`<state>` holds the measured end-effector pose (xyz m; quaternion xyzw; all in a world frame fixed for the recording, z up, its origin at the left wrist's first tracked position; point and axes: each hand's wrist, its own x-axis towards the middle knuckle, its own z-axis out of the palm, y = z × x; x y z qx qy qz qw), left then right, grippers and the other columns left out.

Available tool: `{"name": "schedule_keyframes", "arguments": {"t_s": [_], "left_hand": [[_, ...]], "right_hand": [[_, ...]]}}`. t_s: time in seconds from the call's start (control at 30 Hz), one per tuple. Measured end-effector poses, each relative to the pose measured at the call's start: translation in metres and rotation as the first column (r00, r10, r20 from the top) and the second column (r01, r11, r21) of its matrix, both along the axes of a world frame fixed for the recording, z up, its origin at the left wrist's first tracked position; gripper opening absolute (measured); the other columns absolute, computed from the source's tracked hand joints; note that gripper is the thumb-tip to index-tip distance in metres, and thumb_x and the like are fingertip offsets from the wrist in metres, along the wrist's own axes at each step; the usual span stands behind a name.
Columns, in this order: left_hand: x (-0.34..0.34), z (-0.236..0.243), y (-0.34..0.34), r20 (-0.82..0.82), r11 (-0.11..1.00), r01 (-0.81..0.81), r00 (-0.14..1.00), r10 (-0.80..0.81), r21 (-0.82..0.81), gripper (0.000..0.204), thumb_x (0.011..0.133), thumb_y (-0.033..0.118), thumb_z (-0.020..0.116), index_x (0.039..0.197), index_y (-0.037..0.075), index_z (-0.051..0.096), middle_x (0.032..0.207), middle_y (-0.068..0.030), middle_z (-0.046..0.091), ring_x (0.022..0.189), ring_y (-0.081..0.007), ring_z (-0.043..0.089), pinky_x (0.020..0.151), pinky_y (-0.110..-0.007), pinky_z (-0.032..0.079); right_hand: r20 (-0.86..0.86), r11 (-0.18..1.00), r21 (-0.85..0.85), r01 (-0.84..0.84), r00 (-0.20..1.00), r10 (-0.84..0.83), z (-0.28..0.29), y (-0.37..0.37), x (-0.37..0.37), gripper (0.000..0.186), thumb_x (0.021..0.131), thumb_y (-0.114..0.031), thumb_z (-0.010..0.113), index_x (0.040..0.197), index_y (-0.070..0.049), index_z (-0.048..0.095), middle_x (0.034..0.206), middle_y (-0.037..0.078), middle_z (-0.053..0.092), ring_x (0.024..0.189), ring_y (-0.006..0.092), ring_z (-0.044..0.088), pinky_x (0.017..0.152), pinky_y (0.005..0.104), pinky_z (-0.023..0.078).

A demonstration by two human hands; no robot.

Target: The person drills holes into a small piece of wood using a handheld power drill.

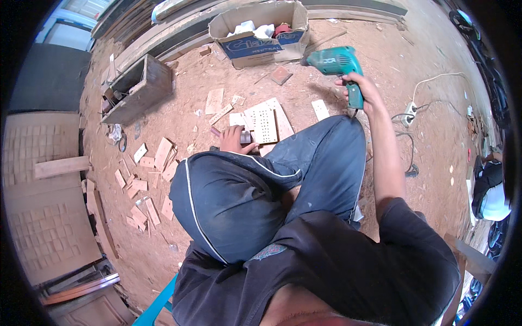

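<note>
My right hand (361,91) is wrapped round the grip of a green power drill (334,61), held up off the ground beyond my right knee, its dark nose toward the left. My left hand (232,140) is low by my left knee, thumb and fingers around a grey, rounded piece (246,137). A brownish stick end (215,131) pokes out on its left side; its exact kind is unclear. Touching that hand's right side is a pale wooden board with rows of holes (265,125), on top of a larger board (283,126).
Loose wood offcuts (153,211) lie on the dirt floor at left. A wooden toolbox (144,89) stands far left, and a cardboard box (261,51) with cloths at the back. A white power strip (409,113) with cords lies right. Another person (492,185) is at the far right.
</note>
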<state>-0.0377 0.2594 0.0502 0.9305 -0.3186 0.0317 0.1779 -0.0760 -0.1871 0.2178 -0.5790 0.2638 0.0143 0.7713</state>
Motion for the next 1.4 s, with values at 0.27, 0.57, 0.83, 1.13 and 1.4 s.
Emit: {"name": "schedule_keyframes", "arguments": {"t_s": [0.27, 0.57, 0.83, 1.13, 1.4], "left_hand": [[-0.013, 0.025, -0.018, -0.382, 0.984, -0.085, 0.913, 0.140, 0.157, 0.063, 0.083, 0.063, 0.069, 0.101, 0.003, 0.065, 0.091, -0.0175, 0.069, 0.082, -0.0363, 0.066, 0.073, -0.046, 0.051], [-0.007, 0.003, -0.005, -0.968, 0.586, -0.776, 0.127, -0.217, -0.233, 0.069, 0.096, 0.077, 0.033, 0.079, 0.012, 0.052, 0.055, 0.0007, 0.043, 0.041, -0.0123, 0.033, 0.038, -0.030, 0.026], [-0.009, 0.014, -0.009, -0.724, 0.418, -0.889, -0.164, -0.670, -0.185, 0.079, 0.084, 0.092, 0.023, 0.083, 0.016, 0.044, 0.057, 0.0077, 0.028, 0.041, -0.0032, 0.018, 0.037, -0.022, 0.011], [-0.013, -0.002, -0.006, -0.851, 0.430, -0.895, -0.129, -0.510, -0.122, 0.076, 0.091, 0.086, 0.018, 0.080, 0.016, 0.045, 0.055, 0.0070, 0.031, 0.040, -0.0066, 0.019, 0.037, -0.026, 0.011], [-0.019, -0.009, -0.012, -0.924, 0.377, -0.870, 0.373, 0.081, -0.318, 0.062, 0.106, 0.055, 0.024, 0.074, 0.012, 0.054, 0.055, 0.0027, 0.043, 0.040, -0.0108, 0.032, 0.038, -0.029, 0.023]], "right_hand": [[0.133, 0.829, 0.492, 0.267, 0.918, -0.374, -0.105, -0.014, 0.020, 0.033, 0.090, -0.018, 0.061, 0.116, 0.002, 0.057, 0.102, 0.019, 0.070, 0.070, 0.0201, 0.064, 0.062, 0.0351, 0.055], [0.082, 0.517, 0.830, 0.207, 0.873, -0.481, -0.170, 0.001, 0.020, 0.045, 0.086, -0.021, 0.062, 0.123, 0.002, 0.051, 0.118, 0.018, 0.066, 0.076, 0.0132, 0.062, 0.069, 0.0283, 0.055], [0.071, 0.523, 0.816, 0.245, 0.856, -0.512, -0.181, -0.010, 0.021, 0.051, 0.086, -0.020, 0.063, 0.129, 0.003, 0.048, 0.121, 0.017, 0.064, 0.077, 0.0139, 0.062, 0.071, 0.0282, 0.055], [0.024, 0.540, 0.790, 0.289, 0.866, -0.499, -0.168, 0.002, 0.024, 0.045, 0.083, -0.022, 0.064, 0.121, 0.000, 0.053, 0.116, 0.014, 0.068, 0.074, 0.0120, 0.061, 0.070, 0.0275, 0.054], [0.099, 0.542, 0.818, 0.193, 0.881, -0.463, -0.174, 0.002, 0.023, 0.051, 0.085, -0.020, 0.063, 0.128, 0.004, 0.049, 0.120, 0.015, 0.065, 0.079, 0.0138, 0.062, 0.074, 0.0285, 0.055]]}}
